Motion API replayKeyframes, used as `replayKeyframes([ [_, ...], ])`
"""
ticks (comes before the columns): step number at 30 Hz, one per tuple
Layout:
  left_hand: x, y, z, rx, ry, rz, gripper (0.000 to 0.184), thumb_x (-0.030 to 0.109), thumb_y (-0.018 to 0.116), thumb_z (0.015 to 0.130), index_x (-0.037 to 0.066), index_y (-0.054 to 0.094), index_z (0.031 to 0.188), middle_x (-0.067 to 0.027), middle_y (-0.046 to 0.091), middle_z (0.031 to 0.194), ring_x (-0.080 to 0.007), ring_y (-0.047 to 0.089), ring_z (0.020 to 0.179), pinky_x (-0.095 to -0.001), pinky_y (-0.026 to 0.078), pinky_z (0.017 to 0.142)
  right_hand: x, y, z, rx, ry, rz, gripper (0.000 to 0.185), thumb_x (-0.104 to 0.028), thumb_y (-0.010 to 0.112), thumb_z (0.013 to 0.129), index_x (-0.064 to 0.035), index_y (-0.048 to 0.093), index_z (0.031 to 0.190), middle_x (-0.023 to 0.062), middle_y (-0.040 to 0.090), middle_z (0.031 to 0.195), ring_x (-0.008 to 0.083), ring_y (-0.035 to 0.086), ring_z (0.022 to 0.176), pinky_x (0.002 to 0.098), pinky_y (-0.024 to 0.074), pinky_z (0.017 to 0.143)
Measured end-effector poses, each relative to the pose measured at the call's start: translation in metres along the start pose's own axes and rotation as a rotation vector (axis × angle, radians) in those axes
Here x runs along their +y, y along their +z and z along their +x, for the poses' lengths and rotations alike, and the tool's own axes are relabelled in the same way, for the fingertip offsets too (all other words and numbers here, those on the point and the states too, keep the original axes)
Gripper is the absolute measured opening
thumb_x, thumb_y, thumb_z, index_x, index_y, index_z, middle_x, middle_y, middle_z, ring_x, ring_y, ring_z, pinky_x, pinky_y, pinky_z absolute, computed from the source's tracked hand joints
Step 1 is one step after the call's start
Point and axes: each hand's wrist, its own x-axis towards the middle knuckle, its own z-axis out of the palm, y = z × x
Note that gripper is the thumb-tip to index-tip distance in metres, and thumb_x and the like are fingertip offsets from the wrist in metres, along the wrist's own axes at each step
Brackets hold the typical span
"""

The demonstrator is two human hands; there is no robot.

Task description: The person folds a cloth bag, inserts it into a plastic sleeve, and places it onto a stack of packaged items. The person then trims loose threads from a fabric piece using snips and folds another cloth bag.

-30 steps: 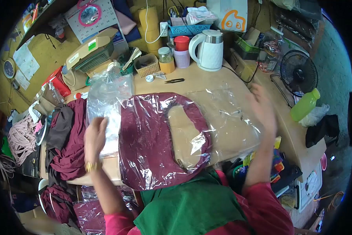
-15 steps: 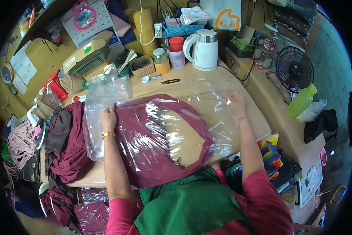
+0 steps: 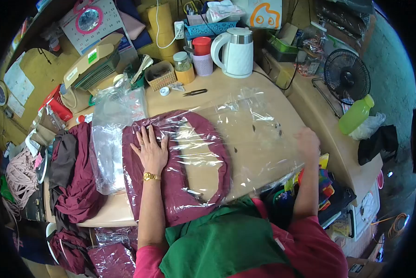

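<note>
A folded maroon garment [image 3: 171, 211] lies inside a clear plastic bag [image 3: 259, 160] on the table, curved around a bare-looking middle. My left hand [image 3: 151, 150] rests flat on the left part of the garment, through the plastic, with its fingers spread. A gold watch is on that wrist. Over at the bag's far right end, my right hand [image 3: 307, 143] is closed on the plastic; it is slightly blurred, and its fingertips are partly hidden. More clear plastic bags [image 3: 110, 157] lie left of the garment.
Maroon and dark grey cloth [image 3: 80, 180] is heaped at the table's left edge. Toward the back are thread snips [image 3: 195, 92], a small basket [image 3: 160, 76] and a white kettle [image 3: 238, 53]. A fan [image 3: 347, 76] and green bottle [image 3: 356, 114] stand on the right-hand ledge.
My left hand has let go of the left edge and now lies flat on the garment. My right hand has moved right and nearer, drawing the plastic out. The garment appears shifted left.
</note>
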Motion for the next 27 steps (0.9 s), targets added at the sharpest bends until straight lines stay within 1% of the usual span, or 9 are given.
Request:
replayKeyframes([
  [3, 0.003, 0.001, 0.002, 0.012, 0.001, 0.031, 0.071, 0.055, 0.044, 0.097, 0.014, 0.032, 0.154, -0.0149, 0.026, 0.161, -0.0351, 0.020, 0.149, -0.0661, 0.009, 0.116, -0.030, -0.070, -0.009, 0.140, 0.247, 0.116, 0.019, -0.023, 0.065, 0.087, -0.0068, 0.066, 0.096, 0.0164, 0.067, 0.090, 0.0327, 0.066, 0.087, 0.0420, 0.0516, 0.078],
  [7, 0.006, 0.002, 0.001, -0.008, -0.003, 0.059, 0.071, 0.055, 0.044, 0.098, 0.014, 0.031, 0.154, -0.0142, 0.025, 0.161, -0.0343, 0.020, 0.149, -0.0658, 0.009, 0.116, -0.175, -0.132, -0.056, 0.351, -0.359, 0.740, 0.028, -0.010, 0.073, 0.078, -0.0039, 0.065, 0.105, 0.0142, 0.066, 0.108, 0.0291, 0.063, 0.102, 0.0390, 0.0477, 0.090],
  [11, 0.004, 0.002, 0.001, -0.020, 0.000, 0.038, 0.071, 0.055, 0.044, 0.097, 0.014, 0.032, 0.154, -0.0135, 0.025, 0.161, -0.0337, 0.020, 0.150, -0.0652, 0.009, 0.117, -0.275, -0.078, -0.098, 0.091, -0.957, 0.541, 0.066, -0.036, 0.073, 0.076, -0.0116, 0.055, 0.135, 0.0156, 0.044, 0.147, 0.0361, 0.036, 0.137, 0.0690, 0.0250, 0.105],
  [13, 0.003, 0.001, 0.000, 0.003, 0.000, 0.027, 0.070, 0.055, 0.045, 0.097, 0.014, 0.034, 0.153, -0.0141, 0.027, 0.160, -0.0343, 0.022, 0.149, -0.0649, 0.010, 0.116, -0.260, -0.020, -0.068, 0.088, -0.802, -0.043, 0.063, -0.043, 0.067, 0.082, -0.0141, 0.054, 0.136, 0.0174, 0.040, 0.149, 0.0373, 0.031, 0.140, 0.0733, 0.0194, 0.106],
  [15, 0.002, 0.002, -0.001, 0.029, 0.001, 0.004, 0.070, 0.054, 0.045, 0.097, 0.013, 0.036, 0.152, -0.0149, 0.030, 0.159, -0.0348, 0.023, 0.148, -0.0648, 0.010, 0.116, -0.205, 0.009, -0.018, -0.142, -0.435, 0.129, 0.063, -0.046, 0.062, 0.087, -0.0128, 0.052, 0.139, 0.0211, 0.034, 0.152, 0.0370, 0.026, 0.143, 0.0735, 0.0099, 0.110],
  [19, 0.003, 0.003, -0.001, 0.046, 0.011, 0.005, 0.070, 0.054, 0.044, 0.097, 0.011, 0.036, 0.152, -0.0169, 0.031, 0.158, -0.0368, 0.024, 0.148, -0.0650, 0.010, 0.116, -0.101, 0.034, 0.007, 0.042, 0.115, -0.007, 0.078, -0.054, 0.058, 0.090, -0.0043, 0.039, 0.147, 0.0194, 0.035, 0.152, 0.0359, 0.021, 0.147, 0.0665, 0.0160, 0.114],
  [23, 0.003, 0.002, 0.000, 0.025, 0.001, -0.018, 0.071, 0.055, 0.041, 0.098, 0.011, 0.033, 0.153, -0.0168, 0.030, 0.159, -0.0372, 0.023, 0.148, -0.0657, 0.009, 0.116, -0.083, 0.034, -0.007, 0.044, 0.063, 0.027, 0.065, -0.046, 0.060, 0.091, -0.0006, 0.048, 0.137, 0.0203, 0.038, 0.150, 0.0380, 0.026, 0.144, 0.0612, 0.0245, 0.112],
  [25, 0.000, 0.004, 0.001, 0.049, 0.009, -0.052, 0.069, 0.053, 0.044, 0.098, 0.011, 0.036, 0.151, -0.0170, 0.030, 0.158, -0.0376, 0.023, 0.148, -0.0657, 0.010, 0.116, -0.094, 0.027, -0.013, -0.031, -0.206, 0.071, 0.045, -0.035, 0.061, 0.093, -0.0019, 0.056, 0.123, 0.0214, 0.053, 0.134, 0.0362, 0.047, 0.130, 0.0539, 0.0384, 0.102],
  [27, 0.001, 0.000, 0.001, 0.082, 0.026, -0.087, 0.066, 0.051, 0.046, 0.098, 0.011, 0.039, 0.149, -0.0172, 0.030, 0.158, -0.0379, 0.023, 0.148, -0.0657, 0.010, 0.116, -0.086, 0.024, 0.002, -0.088, -0.087, 0.298, 0.036, -0.029, 0.060, 0.093, -0.0027, 0.057, 0.117, 0.0213, 0.059, 0.123, 0.0355, 0.055, 0.118, 0.0505, 0.0425, 0.095],
])
